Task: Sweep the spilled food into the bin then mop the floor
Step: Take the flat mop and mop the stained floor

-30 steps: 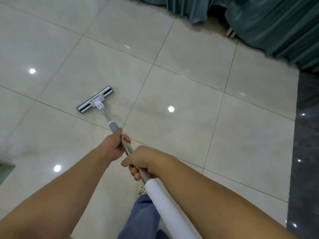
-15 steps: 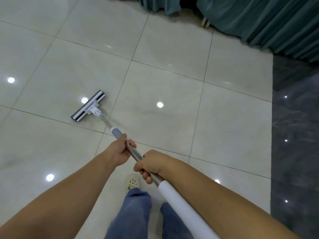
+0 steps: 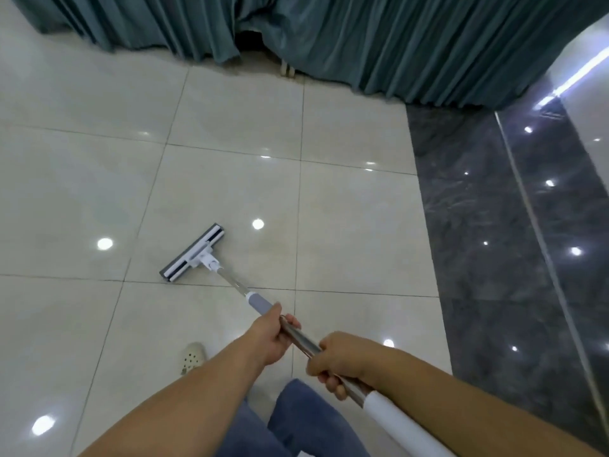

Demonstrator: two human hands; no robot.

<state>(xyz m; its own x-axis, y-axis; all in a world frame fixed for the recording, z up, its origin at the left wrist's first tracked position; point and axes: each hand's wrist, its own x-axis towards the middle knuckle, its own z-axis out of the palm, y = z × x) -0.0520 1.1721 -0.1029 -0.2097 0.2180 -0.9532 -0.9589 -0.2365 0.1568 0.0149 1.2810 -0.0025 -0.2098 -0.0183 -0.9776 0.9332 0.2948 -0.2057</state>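
Gripping the steel-shafted mop, both hands over glossy tiles.

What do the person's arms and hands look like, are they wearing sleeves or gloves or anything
Both forearms are bare, with no sleeve in view. The left hand and right hand wear no gloves, and no ring, watch or bracelet shows. Lower down the person wears blue trousers and a pale perforated clog.

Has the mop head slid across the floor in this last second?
Yes. The mop head was left of the long tile seam running away from the person; now it sits right of it, nearer the dark floor strip.
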